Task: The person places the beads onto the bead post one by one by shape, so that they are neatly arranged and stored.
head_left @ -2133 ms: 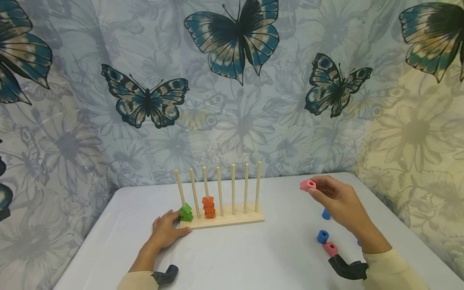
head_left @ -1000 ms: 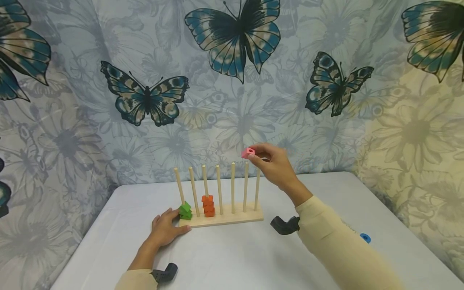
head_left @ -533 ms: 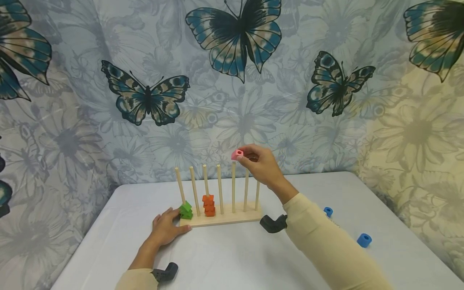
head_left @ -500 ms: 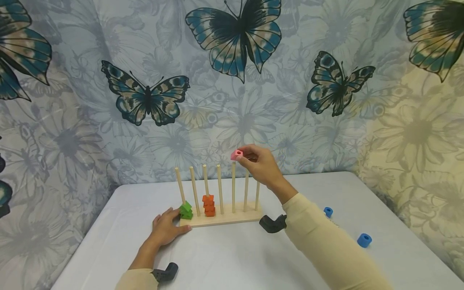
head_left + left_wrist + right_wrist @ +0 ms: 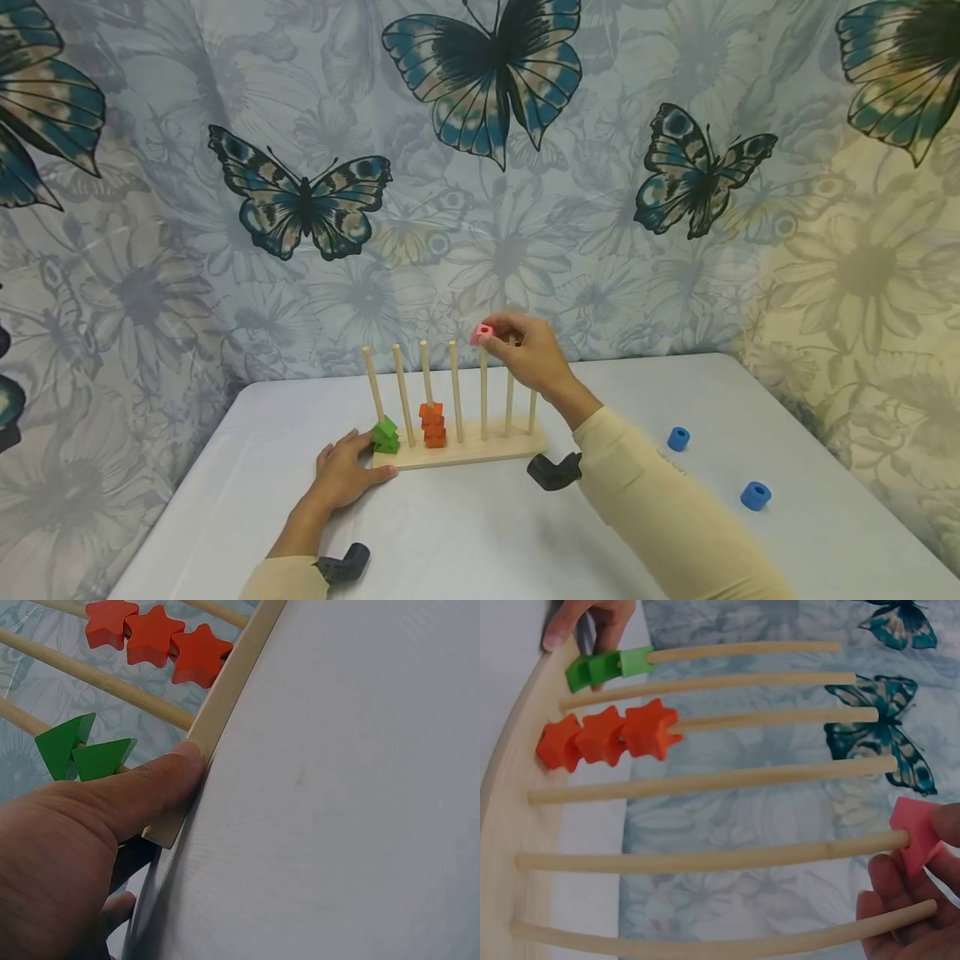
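Observation:
My right hand [image 5: 534,354] pinches a pink block [image 5: 481,335] with a hole through it, at the top of the fifth peg from the left. In the right wrist view the tip of that peg [image 5: 832,846] meets the pink block's hole. The wooden peg stand [image 5: 472,454] has its left end gripped by my left hand [image 5: 347,477], the thumb on the front edge and fingers round the end. Green triangular blocks [image 5: 386,436] sit on the first peg. Three orange stars [image 5: 155,636] are stacked on the third.
Two blue cylinders with holes, one farther back [image 5: 678,439] and one nearer [image 5: 755,496], stand on the white table [image 5: 450,533] at the right. My right forearm sleeve [image 5: 660,500] covers part of the table. A butterfly-print cloth [image 5: 510,225] hangs behind.
My right hand has carried the pink block left from the table's right side to above the fifth peg, then lowered it slightly onto the tip. The left hand stays put.

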Motion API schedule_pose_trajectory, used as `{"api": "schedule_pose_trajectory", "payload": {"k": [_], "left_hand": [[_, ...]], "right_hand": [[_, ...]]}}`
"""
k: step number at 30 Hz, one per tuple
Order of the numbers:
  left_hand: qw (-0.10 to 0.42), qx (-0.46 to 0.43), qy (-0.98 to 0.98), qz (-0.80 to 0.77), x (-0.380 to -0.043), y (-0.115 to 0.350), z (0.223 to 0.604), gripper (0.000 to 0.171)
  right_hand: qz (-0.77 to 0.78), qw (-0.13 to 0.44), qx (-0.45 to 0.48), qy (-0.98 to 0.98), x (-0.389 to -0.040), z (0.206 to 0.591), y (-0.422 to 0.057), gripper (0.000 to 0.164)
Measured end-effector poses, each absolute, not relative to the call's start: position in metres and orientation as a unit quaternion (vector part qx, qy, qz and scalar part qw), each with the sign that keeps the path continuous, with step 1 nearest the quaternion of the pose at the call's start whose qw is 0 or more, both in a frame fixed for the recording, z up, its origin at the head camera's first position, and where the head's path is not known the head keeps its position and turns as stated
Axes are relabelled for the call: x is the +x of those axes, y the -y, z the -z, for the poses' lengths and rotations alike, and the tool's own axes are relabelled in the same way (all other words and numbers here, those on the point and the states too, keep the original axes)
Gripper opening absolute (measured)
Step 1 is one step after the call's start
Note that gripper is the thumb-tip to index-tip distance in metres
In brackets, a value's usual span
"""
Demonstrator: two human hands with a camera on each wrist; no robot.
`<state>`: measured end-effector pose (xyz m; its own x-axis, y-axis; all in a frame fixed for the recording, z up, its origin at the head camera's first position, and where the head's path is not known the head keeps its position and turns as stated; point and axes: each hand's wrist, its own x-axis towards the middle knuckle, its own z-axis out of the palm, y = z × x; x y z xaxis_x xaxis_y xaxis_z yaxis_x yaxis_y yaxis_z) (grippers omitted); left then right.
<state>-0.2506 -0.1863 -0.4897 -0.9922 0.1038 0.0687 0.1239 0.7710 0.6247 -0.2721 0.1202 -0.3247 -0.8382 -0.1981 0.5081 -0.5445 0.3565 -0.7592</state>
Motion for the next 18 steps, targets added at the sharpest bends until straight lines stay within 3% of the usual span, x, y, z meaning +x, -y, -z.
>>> {"api": "schedule_pose_trajectory", "payload": {"k": [18], "left_hand": [[0.017, -0.067, 0.939, 0.336, -0.25, 0.187, 0.489, 0.078]], "right_hand": [[-0.613, 0.147, 0.182, 0.755, -0.272, 0.348, -0.116, 0.03]]}}
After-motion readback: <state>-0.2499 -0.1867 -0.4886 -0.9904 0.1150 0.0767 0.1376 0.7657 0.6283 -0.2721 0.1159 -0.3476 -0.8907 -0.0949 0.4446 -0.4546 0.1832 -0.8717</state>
